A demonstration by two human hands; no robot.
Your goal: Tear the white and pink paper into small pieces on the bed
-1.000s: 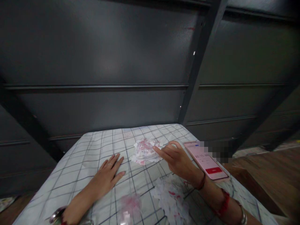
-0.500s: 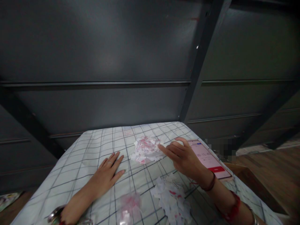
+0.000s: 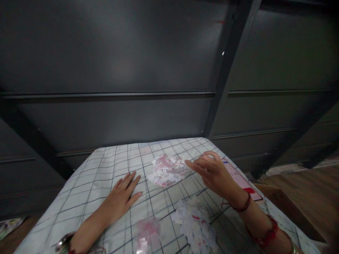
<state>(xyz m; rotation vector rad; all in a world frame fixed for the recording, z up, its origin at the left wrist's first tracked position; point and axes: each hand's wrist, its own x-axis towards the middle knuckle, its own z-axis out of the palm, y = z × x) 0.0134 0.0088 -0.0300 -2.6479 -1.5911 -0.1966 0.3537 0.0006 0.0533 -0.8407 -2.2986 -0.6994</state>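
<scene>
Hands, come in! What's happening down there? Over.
Left hand flat on cloth. Right hand beside far paper pile, grip unclear. Phone partly behind right hand.

Dim overall; soft glare on the dark panel (image 3: 119,67), upper left of centre; upper right corner nearly black; paper scraps (image 3: 195,225) slightly blurred, lower centre; wide-angle stretching toward the edges

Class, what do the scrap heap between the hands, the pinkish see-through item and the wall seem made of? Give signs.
Scrap heap: probably matt paper; thin, flat, ragged white and pink pieces.
Pinkish item: perhaps glossy plastic film; translucent with bright glints, though blur leaves this open.
Wall: likely painted metal; smooth dark grey panels with a soft sheen.
</scene>
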